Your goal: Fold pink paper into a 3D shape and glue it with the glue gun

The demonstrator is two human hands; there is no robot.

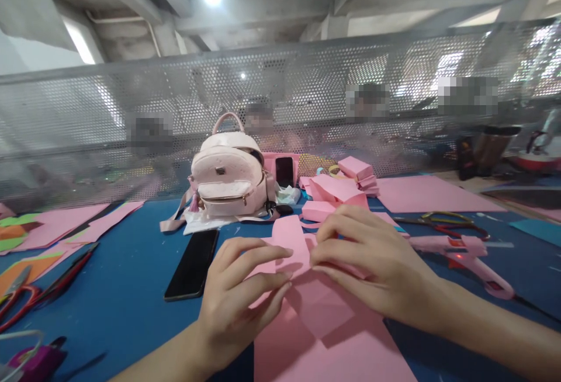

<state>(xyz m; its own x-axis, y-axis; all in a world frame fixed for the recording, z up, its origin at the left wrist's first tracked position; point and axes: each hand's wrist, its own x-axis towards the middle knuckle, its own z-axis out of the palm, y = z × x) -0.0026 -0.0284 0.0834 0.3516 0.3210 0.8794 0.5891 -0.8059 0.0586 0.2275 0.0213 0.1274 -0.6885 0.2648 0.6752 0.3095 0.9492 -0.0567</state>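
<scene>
A cut and folded piece of pink paper (289,239) is held between my two hands, above a larger pink sheet (337,361) on the blue tabletop. My left hand (245,288) grips its left side, fingertips and thumb closed in on the paper. At the right side, my right hand (363,256) pinches a folded edge, and its curled fingers hide part of the piece. A flap of the paper hangs down below the hands, casting a shadow on the sheet.
A pink glue gun (471,259) with a red light lies right, near pliers (447,224). A black phone (193,265) and a pale backpack (230,174) stand left of centre. Scissors (20,294) lie far left. Folded pink boxes (357,172) sit behind; a perforated metal screen (302,90) closes the back.
</scene>
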